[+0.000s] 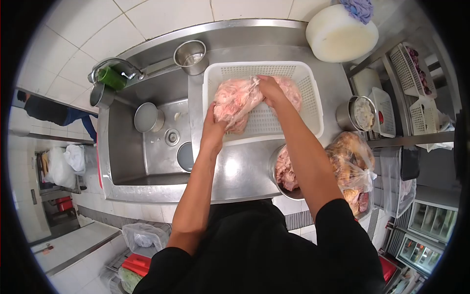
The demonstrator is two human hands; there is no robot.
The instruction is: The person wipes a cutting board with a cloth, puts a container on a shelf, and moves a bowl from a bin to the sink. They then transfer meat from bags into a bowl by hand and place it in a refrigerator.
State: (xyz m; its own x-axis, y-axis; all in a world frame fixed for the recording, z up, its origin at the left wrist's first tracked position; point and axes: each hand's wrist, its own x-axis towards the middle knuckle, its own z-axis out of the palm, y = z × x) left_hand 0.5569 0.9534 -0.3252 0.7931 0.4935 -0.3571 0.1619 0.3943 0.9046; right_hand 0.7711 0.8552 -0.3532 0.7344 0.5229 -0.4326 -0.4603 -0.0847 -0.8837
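Both hands are on a clear plastic bag of raw pink meat (236,102) over a white perforated basket (313,115). My left hand (214,128) is closed around the bag's lower left side. My right hand (270,89) grips the gathered plastic at its upper right. Behind my right hand, more pink meat (293,93) lies in the basket, partly covered by that hand and forearm. Below the basket, a metal bowl of pink meat pieces (286,171) is half hidden by my right forearm.
To the left is a steel sink (125,147) with metal pots and a faucet (115,61). A metal pot (190,56) stands by the basket. A round white block (341,34) sits at the back right. Bagged brownish meat (350,161) lies right, near a pot (345,115) and shelves.
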